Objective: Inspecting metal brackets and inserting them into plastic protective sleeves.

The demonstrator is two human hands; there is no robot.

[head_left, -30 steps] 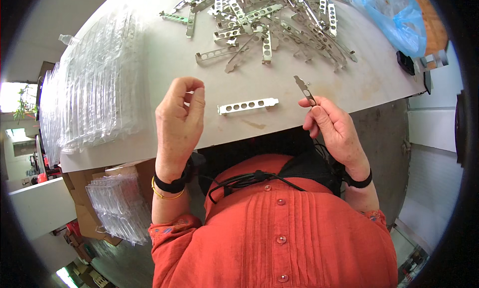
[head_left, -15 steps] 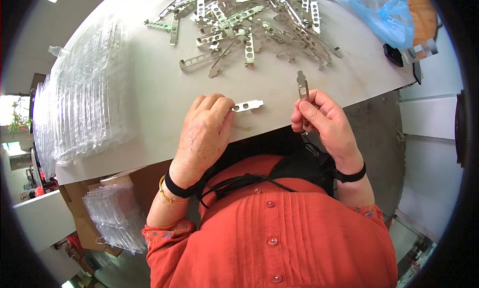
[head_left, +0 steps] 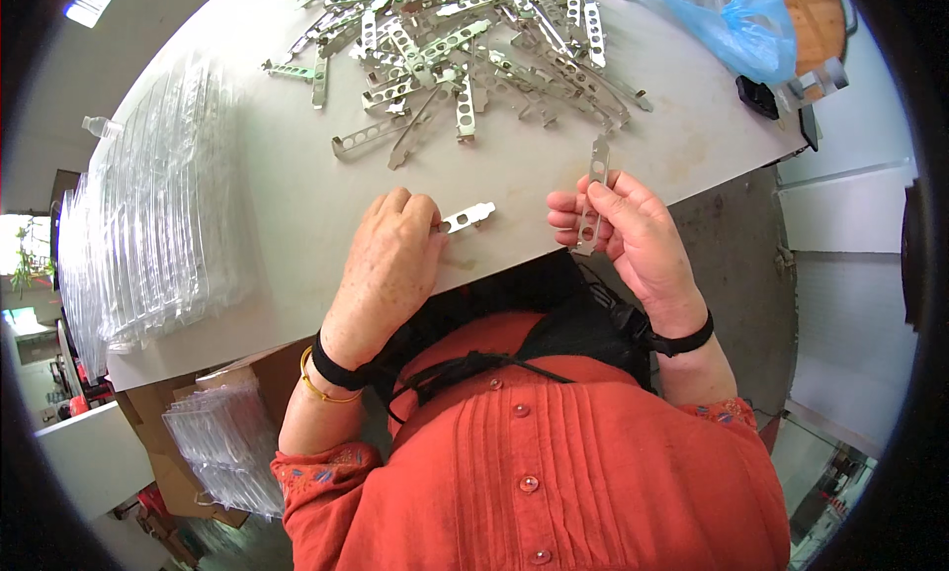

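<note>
Pinched in my left hand (head_left: 388,260) is a flat metal bracket with round holes (head_left: 467,218); its free end points right, low over the table near the front edge. My right hand (head_left: 643,237) holds a second metal bracket (head_left: 597,163) roughly upright between thumb and fingers, with the other fingers loosely spread behind it. Part of that bracket is covered by the thumb. Beyond both hands lies a loose pile of similar brackets (head_left: 466,108), overlapping at many angles on the white table (head_left: 297,230).
Stacked clear plastic trays (head_left: 163,205) stand on the table's left side. More clear trays (head_left: 225,442) sit in a cardboard box (head_left: 168,464) below the edge. At the far right are a blue plastic bag (head_left: 736,22), a small black object (head_left: 757,96) and a clear bottle (head_left: 822,80).
My right hand has turned its bracket so more of the holed face and lower end show. The left hand still grips its bracket. The whole view has shifted slightly.
</note>
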